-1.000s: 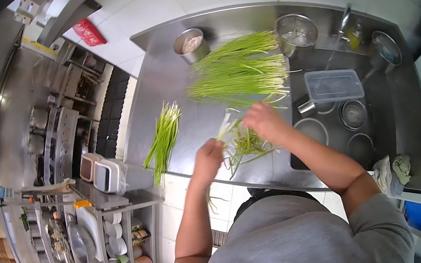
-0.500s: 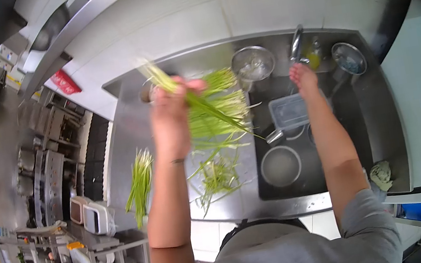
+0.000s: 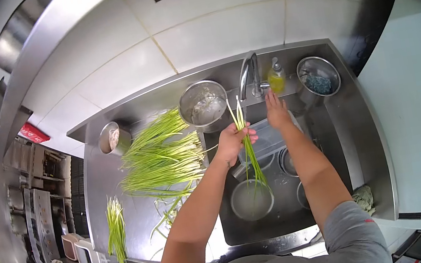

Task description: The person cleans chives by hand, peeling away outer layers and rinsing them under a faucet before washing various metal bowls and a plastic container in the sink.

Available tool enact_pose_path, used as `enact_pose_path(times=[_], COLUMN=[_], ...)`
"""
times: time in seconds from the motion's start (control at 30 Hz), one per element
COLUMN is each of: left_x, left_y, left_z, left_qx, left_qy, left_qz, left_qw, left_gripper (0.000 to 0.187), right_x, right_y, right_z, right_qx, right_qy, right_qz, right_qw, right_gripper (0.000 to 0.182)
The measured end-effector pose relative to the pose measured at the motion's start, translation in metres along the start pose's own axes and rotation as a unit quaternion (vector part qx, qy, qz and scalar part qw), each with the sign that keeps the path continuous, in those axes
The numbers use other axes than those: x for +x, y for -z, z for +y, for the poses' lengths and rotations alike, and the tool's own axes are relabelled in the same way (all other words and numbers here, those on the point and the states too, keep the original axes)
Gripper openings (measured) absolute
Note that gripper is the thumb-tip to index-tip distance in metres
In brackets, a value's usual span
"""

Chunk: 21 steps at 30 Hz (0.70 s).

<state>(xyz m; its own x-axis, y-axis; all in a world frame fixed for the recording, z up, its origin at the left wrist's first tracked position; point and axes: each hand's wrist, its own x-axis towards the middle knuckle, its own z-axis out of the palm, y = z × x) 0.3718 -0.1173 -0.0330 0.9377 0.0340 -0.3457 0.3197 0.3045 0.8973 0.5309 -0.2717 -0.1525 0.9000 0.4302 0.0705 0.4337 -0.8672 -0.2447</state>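
Note:
My left hand is closed around a small bunch of spring onions. Their white ends point up close under the tap, and the green tops hang over the sink. My right hand reaches to the tap's lever, fingers stretched out and together; whether they touch it is hard to see. Below both hands lies a clear plastic container in the sink. Larger piles of spring onions lie on the steel counter to the left, with a separate bunch farther left.
A steel bowl stands left of the tap. Right of it are a bottle of yellow liquid and a steel pot with a scourer. A round whitish container sits in the sink. A metal tin stands at the counter's back left.
My left hand has carried the spring onions from above the counter rightward to the tap, turning them more upright. My right hand stays by the tap. The view has shifted right.

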Motion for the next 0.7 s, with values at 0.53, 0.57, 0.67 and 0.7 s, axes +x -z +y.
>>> enact_pose_path(times=[0.53,0.57,0.67,0.7], left_x=[0.004,0.003,-0.001,-0.001], left_y=[-0.003,-0.003,0.000,0.001], left_z=[-0.049,-0.049,-0.043,-0.042], left_qx=[0.099,0.118,0.108,0.092], left_qy=[-0.107,-0.112,-0.104,-0.096], left_qz=[0.110,0.113,0.121,0.123], left_qw=[0.983,0.980,0.981,0.983], left_gripper=[0.015,0.015,0.014,0.013], right_x=[-0.042,-0.040,-0.034,-0.033], right_y=[0.056,0.057,0.047,0.046], right_z=[-0.109,-0.112,-0.118,-0.120], right_qx=[0.634,0.620,0.655,0.678], right_qy=[-0.099,-0.111,-0.134,-0.140], right_qz=[-0.014,-0.014,-0.018,-0.020], right_qw=[0.767,0.776,0.743,0.722], right_gripper=[0.025,0.026,0.028,0.028])
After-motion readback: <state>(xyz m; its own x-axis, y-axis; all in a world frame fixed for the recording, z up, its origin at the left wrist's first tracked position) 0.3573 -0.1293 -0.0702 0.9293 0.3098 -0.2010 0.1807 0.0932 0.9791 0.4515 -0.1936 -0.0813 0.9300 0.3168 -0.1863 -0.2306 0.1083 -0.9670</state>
